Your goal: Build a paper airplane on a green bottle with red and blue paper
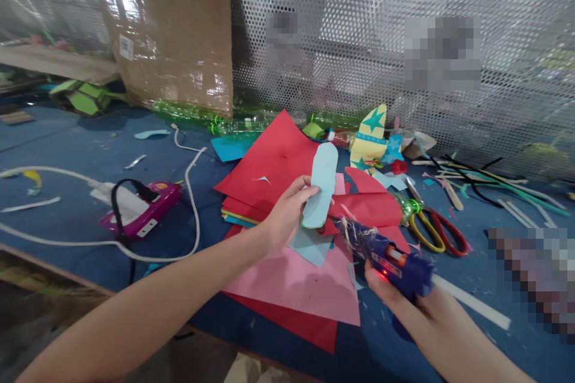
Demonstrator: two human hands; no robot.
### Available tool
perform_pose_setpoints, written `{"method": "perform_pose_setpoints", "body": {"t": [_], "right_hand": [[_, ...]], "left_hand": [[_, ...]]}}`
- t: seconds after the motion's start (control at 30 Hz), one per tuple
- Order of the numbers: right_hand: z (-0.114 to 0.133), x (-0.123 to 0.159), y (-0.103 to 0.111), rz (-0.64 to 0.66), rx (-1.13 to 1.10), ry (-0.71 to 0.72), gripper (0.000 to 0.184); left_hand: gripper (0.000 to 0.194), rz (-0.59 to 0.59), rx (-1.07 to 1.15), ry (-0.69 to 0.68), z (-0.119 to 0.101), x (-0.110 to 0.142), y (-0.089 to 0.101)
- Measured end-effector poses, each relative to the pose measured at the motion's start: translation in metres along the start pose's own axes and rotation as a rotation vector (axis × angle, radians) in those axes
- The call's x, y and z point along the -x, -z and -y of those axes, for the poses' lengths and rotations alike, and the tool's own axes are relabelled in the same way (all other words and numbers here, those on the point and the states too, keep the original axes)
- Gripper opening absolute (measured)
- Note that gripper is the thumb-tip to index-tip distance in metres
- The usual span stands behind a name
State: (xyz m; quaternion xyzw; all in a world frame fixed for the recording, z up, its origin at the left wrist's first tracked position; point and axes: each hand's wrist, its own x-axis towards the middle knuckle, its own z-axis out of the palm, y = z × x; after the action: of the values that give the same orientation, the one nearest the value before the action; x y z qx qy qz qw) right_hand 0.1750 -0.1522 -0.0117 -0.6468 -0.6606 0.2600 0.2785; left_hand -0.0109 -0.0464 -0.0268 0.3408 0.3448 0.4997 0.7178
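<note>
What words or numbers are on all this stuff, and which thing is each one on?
No words or numbers are clear enough to quote.
Glue gun in the right hand: pale label, too blurred to read.
Cardboard: white sticker with a dark printed patch, too small to read.
Power strip: tiny marks on its side, too blurred.
</note>
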Motion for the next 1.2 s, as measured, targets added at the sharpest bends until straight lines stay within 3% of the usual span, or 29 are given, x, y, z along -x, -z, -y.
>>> {"method": "perform_pose_setpoints", "body": {"t": [0.1,0.33,0.6,0.77,1.07,1.2], "right_hand": [[0.006,0.000,-0.001,-0.039,-0.015,0.012,0.051],[-0.016,-0.003,0.010,0.005,0.151,0.053,0.045],[0.008,0.002,-0.001,-0.069,-0.043,-0.002,0.040],[0.010,0.003,-0.004,-0.079,-0.090,-0.055,0.041],[-0.013,-0.003,0.009,0.043,0.139,0.022,0.050],[-0.016,-0.005,0.011,0.032,0.151,0.037,0.052]], "left_hand": [[0.003,-0.013,-0.007,0.003,-0.001,0.001,-0.002],[0.006,0.028,0.017,-0.021,0.001,-0.001,0.001],[0.005,0.012,0.015,0.000,0.001,-0.002,0.002],[0.004,0.025,0.022,0.005,0.000,-0.001,0.001],[0.006,0.014,0.012,-0.004,0.000,-0.001,0.001],[0.006,-0.015,0.010,0.003,-0.002,0.000,-0.001]]}}
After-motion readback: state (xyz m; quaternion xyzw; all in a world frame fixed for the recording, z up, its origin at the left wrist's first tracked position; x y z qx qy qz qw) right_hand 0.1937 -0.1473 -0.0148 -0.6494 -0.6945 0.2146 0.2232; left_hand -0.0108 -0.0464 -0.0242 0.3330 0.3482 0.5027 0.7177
